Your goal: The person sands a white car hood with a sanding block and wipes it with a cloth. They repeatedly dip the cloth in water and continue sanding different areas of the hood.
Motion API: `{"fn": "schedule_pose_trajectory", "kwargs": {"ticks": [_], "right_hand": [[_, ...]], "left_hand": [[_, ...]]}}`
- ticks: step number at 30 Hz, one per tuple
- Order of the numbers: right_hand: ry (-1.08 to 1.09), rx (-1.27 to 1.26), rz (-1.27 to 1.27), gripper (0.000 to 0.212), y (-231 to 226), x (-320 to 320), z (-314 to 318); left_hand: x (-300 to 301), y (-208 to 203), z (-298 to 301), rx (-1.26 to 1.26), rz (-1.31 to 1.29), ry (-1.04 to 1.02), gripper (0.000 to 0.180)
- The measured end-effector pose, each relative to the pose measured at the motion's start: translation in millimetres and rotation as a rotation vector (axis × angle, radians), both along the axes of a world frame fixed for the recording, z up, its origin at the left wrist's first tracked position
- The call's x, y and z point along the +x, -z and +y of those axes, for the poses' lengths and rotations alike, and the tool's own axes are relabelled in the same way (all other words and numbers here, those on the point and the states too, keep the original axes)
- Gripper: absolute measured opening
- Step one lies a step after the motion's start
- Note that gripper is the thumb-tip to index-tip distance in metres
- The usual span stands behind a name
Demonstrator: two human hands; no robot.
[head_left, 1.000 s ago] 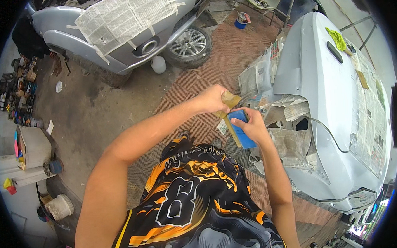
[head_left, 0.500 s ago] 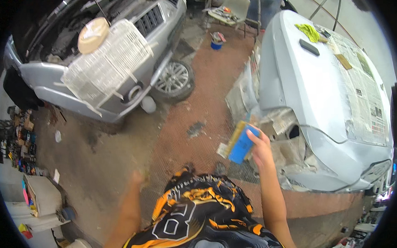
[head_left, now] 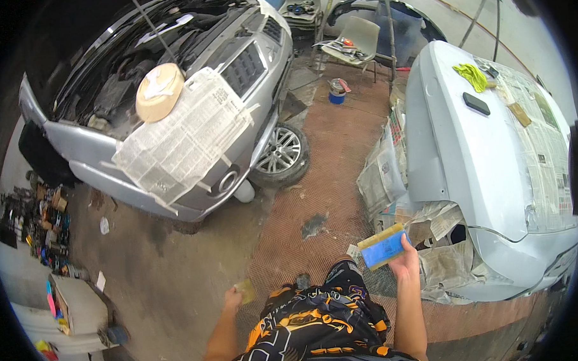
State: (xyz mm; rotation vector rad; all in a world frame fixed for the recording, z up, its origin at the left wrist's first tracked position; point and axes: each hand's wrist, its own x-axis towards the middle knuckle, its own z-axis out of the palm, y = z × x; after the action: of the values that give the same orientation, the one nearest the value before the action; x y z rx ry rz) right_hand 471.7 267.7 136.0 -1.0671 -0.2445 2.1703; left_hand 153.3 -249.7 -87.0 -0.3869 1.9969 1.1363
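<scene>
My right hand (head_left: 405, 264) grips a blue sanding block (head_left: 383, 248), its thumb on the blue face; a yellowish, worn sheet edges the block. The block is tilted, in front of the pale car body (head_left: 444, 169) on the right and apart from it. My left hand (head_left: 231, 301), low at the left, pinches a small, flat yellowish piece (head_left: 246, 290), its exact kind unclear. Sheets of newspaper (head_left: 441, 264) hang along the pale car's lower side, near my right hand.
A silver car (head_left: 97, 158) stands at the left with newspaper (head_left: 185, 136) and a round beige lid (head_left: 160, 93) on it. A wheel (head_left: 280, 154) lies beside it. Farther back are a blue can (head_left: 337, 93) and a chair (head_left: 354, 38) with tools. A green cloth (head_left: 470, 77) rests on the pale car.
My right hand has moved lower and turned the sanding block closer to level. My left hand, blurred before, now shows clearly farther down. The whole view has shifted.
</scene>
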Motion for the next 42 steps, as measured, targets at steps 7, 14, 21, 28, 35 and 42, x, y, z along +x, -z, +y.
{"fn": "schedule_pose_trajectory", "kwargs": {"ticks": [7,14,21,28,35,42], "right_hand": [[0.107,0.012,0.024,0.047,7,-35,52],[0.207,-0.101,0.055,0.043,21,-94,153],[0.135,-0.067,0.116,0.039,28,-173,263],[0.089,0.066,0.181,0.048,-2,-161,336],[0.199,-0.263,0.173,0.047,28,-187,394],[0.059,-0.093,0.129,0.044,1,-313,480]], "left_hand": [[-63,-60,184,0.011,0.257,0.238,0.037],[-130,-32,291,0.218,0.099,-0.118,0.029],[-231,-117,537,0.491,0.349,0.219,0.028],[-285,-297,741,0.742,0.583,0.217,0.025],[-420,-414,739,0.253,1.664,0.066,0.022],[-566,-344,676,-0.530,1.684,0.252,0.033]]}}
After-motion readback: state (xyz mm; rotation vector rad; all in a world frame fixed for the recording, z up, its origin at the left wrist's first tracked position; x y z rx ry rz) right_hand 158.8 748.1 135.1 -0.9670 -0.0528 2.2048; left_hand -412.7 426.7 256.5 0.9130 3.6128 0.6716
